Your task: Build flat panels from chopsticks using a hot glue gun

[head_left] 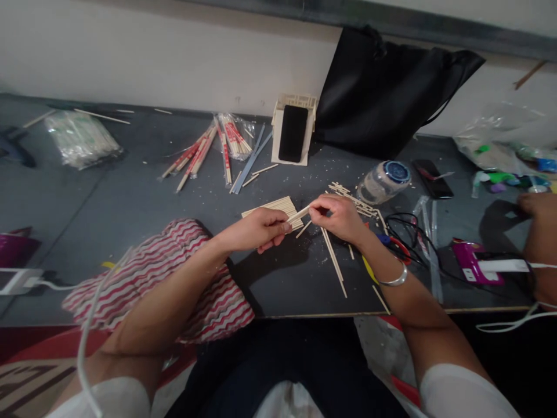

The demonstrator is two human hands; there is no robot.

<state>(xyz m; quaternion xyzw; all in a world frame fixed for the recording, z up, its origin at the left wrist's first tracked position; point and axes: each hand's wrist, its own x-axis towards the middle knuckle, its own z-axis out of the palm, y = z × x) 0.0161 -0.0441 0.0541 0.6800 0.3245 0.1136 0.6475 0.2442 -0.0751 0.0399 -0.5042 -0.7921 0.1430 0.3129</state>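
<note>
Between my two hands is a short pale wooden stick (299, 215). My left hand (263, 228) pinches its lower left end, and the fingertips of my right hand (336, 213) close on its upper right end. Just behind my left hand lies a flat panel of sticks side by side (278, 205), partly hidden by the fingers. Beyond my right hand is a loose heap of short sticks (359, 203). Longer thin sticks (334, 261) lie on the grey table (278, 284) below my right hand.
A phone (293, 133) leans on a stick model at the back. Wrapped chopsticks (198, 154) lie left of it, a clear jar (380, 183) to the right. Striped cloth (209, 290) lies under my left forearm. Cables and a purple box (476, 261) sit right, near another person's arm.
</note>
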